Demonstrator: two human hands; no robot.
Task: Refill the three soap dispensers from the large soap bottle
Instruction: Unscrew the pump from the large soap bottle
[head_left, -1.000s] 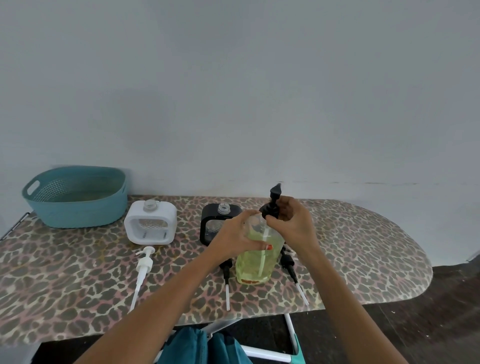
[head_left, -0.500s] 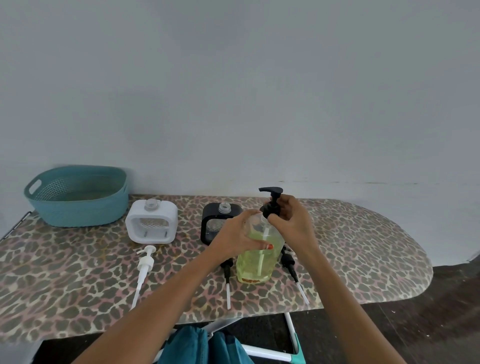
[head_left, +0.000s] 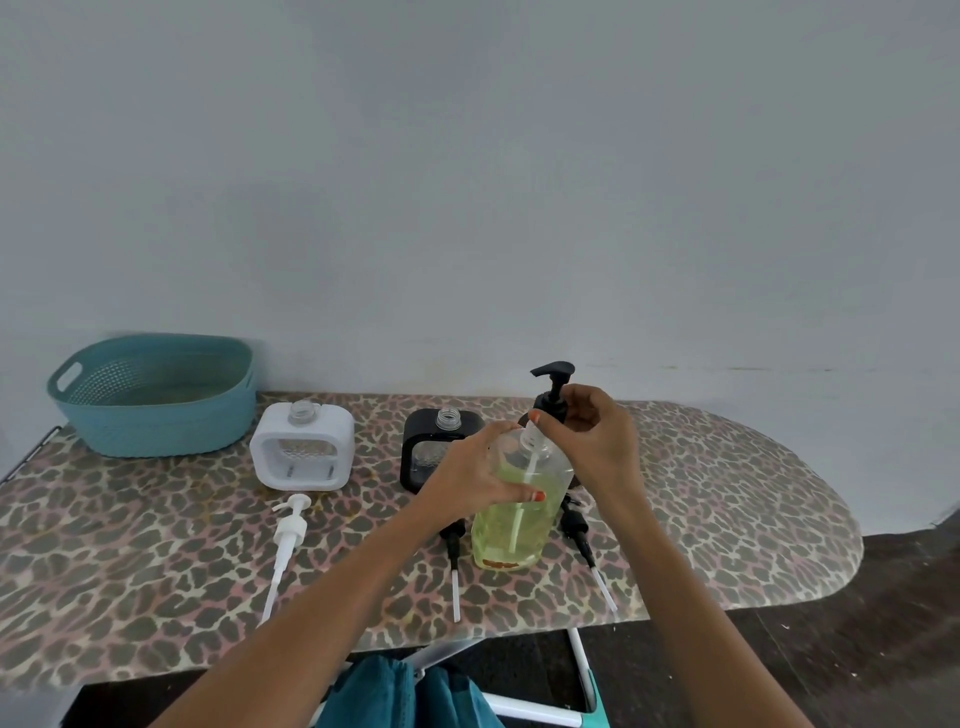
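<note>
In the lower middle of the frame we see the large soap bottle (head_left: 511, 530) standing upright on the leopard-print ironing board (head_left: 727, 519), holding yellow-green liquid to well over half its height. The left hand (head_left: 475, 480) wraps around the bottle's shoulder from the left, fingers curled on the clear plastic. The right hand (head_left: 592, 441) pinches the collar of the black pump head (head_left: 553, 382), which sits just above the bottle's neck. Its white dip tube (head_left: 519, 514) runs down inside the bottle into the liquid.

Behind the left hand, we find a black soap dispenser (head_left: 431, 452) with its clear neck uncapped. To its left stands a white soap dispenser (head_left: 302, 452), also uncapped. Both stand upright, apart from each other.

Three loose pumps lie flat on the board with their tubes pointing toward the bottom of the frame. A white pump (head_left: 287, 538) lies below the white dispenser. A black pump (head_left: 453, 551) lies just left of the bottle's base, and another black pump (head_left: 582, 540) just right of it.

At the left edge of the frame, against the wall, we see a teal perforated basket (head_left: 156, 421) on the board. A teal cloth (head_left: 395, 696) shows at the bottom centre, below the board's edge.
</note>
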